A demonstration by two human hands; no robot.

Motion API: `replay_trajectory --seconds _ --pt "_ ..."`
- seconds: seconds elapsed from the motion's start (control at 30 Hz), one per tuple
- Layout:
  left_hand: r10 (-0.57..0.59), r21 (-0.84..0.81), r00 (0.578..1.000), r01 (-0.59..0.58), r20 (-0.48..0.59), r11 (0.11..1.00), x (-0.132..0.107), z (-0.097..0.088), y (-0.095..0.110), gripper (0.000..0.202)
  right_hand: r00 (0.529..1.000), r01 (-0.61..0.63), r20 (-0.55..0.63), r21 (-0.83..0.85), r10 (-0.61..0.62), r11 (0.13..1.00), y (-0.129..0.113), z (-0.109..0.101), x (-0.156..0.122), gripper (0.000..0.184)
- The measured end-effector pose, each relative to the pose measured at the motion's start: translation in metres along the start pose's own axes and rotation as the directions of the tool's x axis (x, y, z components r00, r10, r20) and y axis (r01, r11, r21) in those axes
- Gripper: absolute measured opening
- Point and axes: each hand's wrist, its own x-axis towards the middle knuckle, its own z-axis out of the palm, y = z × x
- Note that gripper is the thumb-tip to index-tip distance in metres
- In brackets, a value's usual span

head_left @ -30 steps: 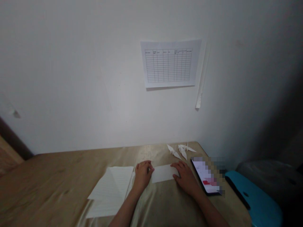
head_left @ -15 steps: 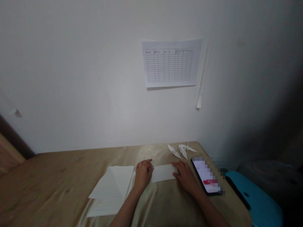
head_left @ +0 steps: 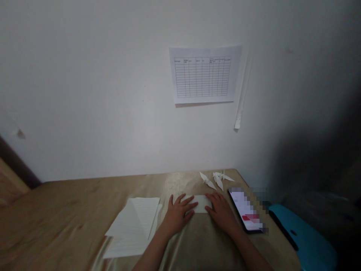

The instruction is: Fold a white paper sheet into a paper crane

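Observation:
A small folded white paper point(head_left: 202, 203) lies on the tan table point(head_left: 70, 210) in front of me. My left hand point(head_left: 179, 214) lies flat across its left part with the fingers spread. My right hand point(head_left: 221, 210) rests palm down on its right end, fingers stretched out over the edge. Only a strip of the paper shows between the two hands.
A stack of lined white sheets point(head_left: 132, 226) lies to the left of my hands. Folded paper cranes point(head_left: 216, 179) sit near the wall. A phone point(head_left: 247, 212) lies at the right, beside a blue seat point(head_left: 304, 241). A printed table sheet point(head_left: 204, 74) hangs on the wall.
My left hand has opened from a curled pose at the paper's left end and slid right over the paper, covering more of it. The right hand has stayed in place.

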Motion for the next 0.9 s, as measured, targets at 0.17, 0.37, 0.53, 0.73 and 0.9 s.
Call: replay_trajectory --seconds 0.17,0.37,0.53,0.73,0.9 --pt "-0.023 0.010 1.000 0.023 0.002 1.000 -0.001 -0.006 0.005 0.044 1.000 0.004 -0.001 -0.017 -0.004 1.000 0.000 0.000 -0.001 0.055" --pt "-0.029 0.041 0.999 0.030 -0.028 0.999 -0.005 -0.010 0.011 0.042 1.000 -0.014 0.004 0.026 0.014 1.000 0.002 0.001 -0.002 0.055" --pt "-0.033 0.068 0.999 0.036 -0.036 0.997 -0.007 -0.011 0.013 0.043 1.000 -0.004 -0.007 0.050 0.004 0.999 0.002 0.000 -0.003 0.053" --pt "-0.023 0.080 0.999 0.027 -0.042 0.996 -0.007 -0.010 0.012 0.043 1.000 0.000 -0.025 0.063 0.002 0.998 0.003 0.003 -0.003 0.054" --pt "-0.035 0.087 0.998 0.039 -0.056 0.995 -0.006 -0.008 0.012 0.042 1.000 -0.018 -0.013 0.042 0.019 0.999 0.003 0.004 -0.003 0.057"
